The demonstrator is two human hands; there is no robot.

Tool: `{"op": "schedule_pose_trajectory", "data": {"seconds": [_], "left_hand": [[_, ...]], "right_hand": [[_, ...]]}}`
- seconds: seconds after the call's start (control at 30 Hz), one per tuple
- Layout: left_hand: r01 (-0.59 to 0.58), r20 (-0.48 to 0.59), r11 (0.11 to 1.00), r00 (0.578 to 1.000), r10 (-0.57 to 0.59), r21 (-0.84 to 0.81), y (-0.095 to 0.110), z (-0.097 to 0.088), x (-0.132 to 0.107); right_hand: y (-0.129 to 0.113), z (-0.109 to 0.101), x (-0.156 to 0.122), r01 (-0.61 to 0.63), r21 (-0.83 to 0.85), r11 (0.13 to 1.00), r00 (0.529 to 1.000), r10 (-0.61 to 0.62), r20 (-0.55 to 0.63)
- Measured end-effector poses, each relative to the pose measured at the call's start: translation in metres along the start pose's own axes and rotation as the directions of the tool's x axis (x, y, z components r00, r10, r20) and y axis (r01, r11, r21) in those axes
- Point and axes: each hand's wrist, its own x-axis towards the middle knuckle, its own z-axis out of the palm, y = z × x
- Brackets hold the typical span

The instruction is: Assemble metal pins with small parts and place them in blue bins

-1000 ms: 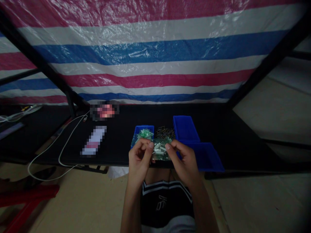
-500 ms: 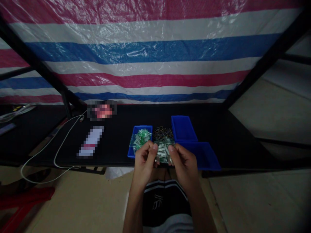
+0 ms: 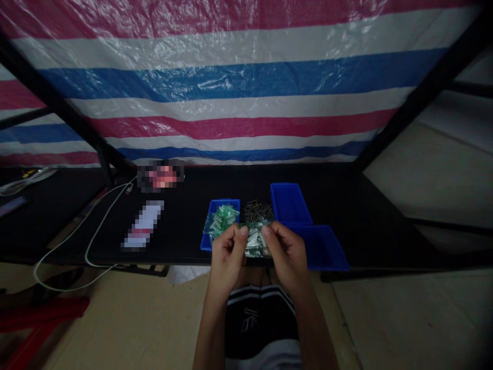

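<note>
A small clear plastic bag (image 3: 254, 245) with pale, short pieces inside is stretched between my two hands at the table's front edge. My left hand (image 3: 228, 253) pinches its left side, thumb on top. On the right side my right hand (image 3: 287, 252) grips it the same way. Just beyond my left hand is a blue tray (image 3: 206, 241) with a heap of similar greenish clear bags (image 3: 223, 217). Behind the held bag lies a loose pile of small dark and brassy screws (image 3: 257, 210). The fingers under the bag are mostly hidden.
To the right stand a blue tray (image 3: 290, 203) and, nearer, another blue tray (image 3: 327, 249), partly behind my right hand. On the left of the black table (image 3: 185, 216) are a blurred-out pale item (image 3: 144, 223) and a white cable (image 3: 90, 241). A striped sheet (image 3: 239, 113) hangs behind.
My right hand has moved slightly left, closer to my left hand, with the bag still between them. The trays and the screw pile have stayed put.
</note>
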Motion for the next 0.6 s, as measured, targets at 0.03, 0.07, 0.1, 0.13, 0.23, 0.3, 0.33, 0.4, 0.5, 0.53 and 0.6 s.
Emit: {"op": "schedule_pose_trajectory", "data": {"seconds": [0.03,0.07,0.1,0.13,0.23,0.3,0.33,0.4,0.5,0.53,0.6], "left_hand": [[0.008,-0.005,1.0,1.0,-0.008,-0.011,-0.0002,-0.0007,-0.0006],[0.013,-0.013,1.0,1.0,-0.013,-0.025,-0.0003,-0.0012,-0.0013],[0.014,-0.025,0.999,1.0,-0.015,-0.039,-0.0004,-0.0016,-0.002],[0.015,-0.034,0.999,0.999,-0.017,-0.05,-0.0003,-0.0018,-0.0027],[0.009,-0.041,0.999,0.999,-0.011,-0.054,0.0012,-0.0016,-0.0042],[-0.009,-0.05,0.999,0.999,0.007,-0.035,0.0035,-0.0009,-0.0043],[-0.022,-0.059,0.999,0.998,0.02,-0.024,0.0049,-0.0003,-0.0043],[-0.041,-0.078,0.999,0.996,0.041,-0.005,0.0075,0.0009,-0.004],[-0.055,-0.107,0.998,0.993,0.053,-0.009,0.0094,0.0019,-0.0033],[-0.064,-0.12,0.998,0.991,0.062,-0.011,0.0093,0.0016,-0.0029],[-0.091,-0.149,0.996,0.985,0.09,0.001,0.0087,0.0,-0.0022]], "right_hand": [[0.0006,0.0014,-0.0001,0.0,0.013,1.0,1.0,0.0,0.003],[0.001,0.0024,-0.0003,0.0,0.023,1.0,1.0,0.0,0.008],[0.0013,0.0031,-0.0007,0.002,0.029,1.0,1.0,-0.002,0.015],[0.0014,0.0035,-0.0011,0.005,0.029,1.0,1.0,-0.006,0.024],[0.0012,0.0032,-0.0018,0.03,0.004,1.0,0.998,-0.03,0.049],[0.0013,0.0026,-0.0018,0.05,-0.008,0.999,0.997,-0.05,0.053],[0.0014,0.0024,-0.0017,0.055,-0.01,0.998,0.997,-0.055,0.053],[0.0015,0.0018,-0.0014,0.058,-0.011,0.998,0.997,-0.058,0.052],[0.0005,0.0003,-0.0009,0.074,-0.029,0.997,0.997,-0.073,0.034],[-0.0003,-0.0004,-0.0006,0.083,-0.038,0.996,0.996,-0.082,0.026],[-0.0019,-0.0019,0.0002,0.101,-0.058,0.993,0.995,-0.101,0.003]]}}
